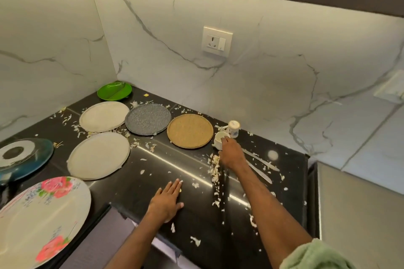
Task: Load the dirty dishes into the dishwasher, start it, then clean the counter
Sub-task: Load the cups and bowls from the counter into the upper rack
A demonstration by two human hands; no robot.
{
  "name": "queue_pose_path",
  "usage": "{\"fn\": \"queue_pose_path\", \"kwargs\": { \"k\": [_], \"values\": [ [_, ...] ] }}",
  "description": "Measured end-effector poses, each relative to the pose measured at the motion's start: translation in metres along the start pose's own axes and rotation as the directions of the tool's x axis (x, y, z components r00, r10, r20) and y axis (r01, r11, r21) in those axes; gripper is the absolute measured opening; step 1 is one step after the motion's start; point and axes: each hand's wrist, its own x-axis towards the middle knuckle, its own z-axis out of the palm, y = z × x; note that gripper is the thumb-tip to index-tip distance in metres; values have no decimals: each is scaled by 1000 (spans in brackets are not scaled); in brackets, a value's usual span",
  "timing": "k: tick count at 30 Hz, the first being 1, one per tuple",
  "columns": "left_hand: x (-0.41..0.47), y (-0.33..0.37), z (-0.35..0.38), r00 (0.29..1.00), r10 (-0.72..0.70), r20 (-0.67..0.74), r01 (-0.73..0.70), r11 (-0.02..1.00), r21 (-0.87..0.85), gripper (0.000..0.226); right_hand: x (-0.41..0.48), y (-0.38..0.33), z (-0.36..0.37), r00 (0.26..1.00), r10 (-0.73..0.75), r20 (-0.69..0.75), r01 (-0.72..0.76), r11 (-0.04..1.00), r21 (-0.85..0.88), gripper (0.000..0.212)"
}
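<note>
Dirty dishes lie on the black counter (pixel 196 214): a green plate (pixel 114 91) in the corner, two beige plates (pixel 103 116) (pixel 98 155), a grey speckled plate (pixel 148 119), a tan plate (pixel 190 131), a teal plate (pixel 21 157) and a floral plate (pixel 39 214). My right hand (pixel 231 155) reaches over to a white cup (pixel 218 138) and its fingers grip the rim. A printed mug (pixel 233 129) lies on its side just behind it. My left hand (pixel 168 199) rests flat on the counter near the front edge.
Two knives (pixel 260 164) lie to the right of my right hand, and a dark long utensil (pixel 224 183) lies under my wrist. White food scraps (pixel 214 168) are strewn all over the counter. A marble wall with a socket (pixel 216 41) stands behind.
</note>
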Motion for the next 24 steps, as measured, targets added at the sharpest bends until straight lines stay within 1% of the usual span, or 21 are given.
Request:
{"fn": "queue_pose_path", "kwargs": {
  "k": [3,6,8,11,13,15,17,20,22,24],
  "values": [
    [8,-9,15,999,0,-39,2,999,33,77,33,11,4,997,-15,74,16,1000,-18,52],
    [10,-19,25,994,-5,-108,7,1000,22,106,51,14,11,989,-35,142,41,998,-38,49],
    [11,-28,29,989,-40,-142,41,999,0,108,58,15,18,987,-38,155,44,998,-36,46],
    [13,-36,22,988,-69,-138,70,998,7,101,60,14,25,993,-23,116,29,999,-45,48],
    [14,-38,15,990,-70,-121,73,997,14,97,58,12,27,996,-60,71,65,995,-81,48],
    [15,-35,7,991,-80,-105,82,996,21,83,52,7,27,996,-88,10,89,992,-93,46],
    [15,-29,-3,990,-94,-104,94,996,-9,70,44,2,28,994,-102,-35,99,992,-83,43],
    [12,-24,-17,969,-93,-227,76,994,-82,58,26,-11,26,986,-125,-111,120,992,-47,42],
    [9,-24,-25,929,-127,-347,78,985,-154,49,9,-20,25,980,-128,-152,128,992,-5,38],
    [3,-25,-31,870,-193,-454,68,958,-277,37,-16,-32,24,976,-115,-186,127,991,52,33]
  ]
}}
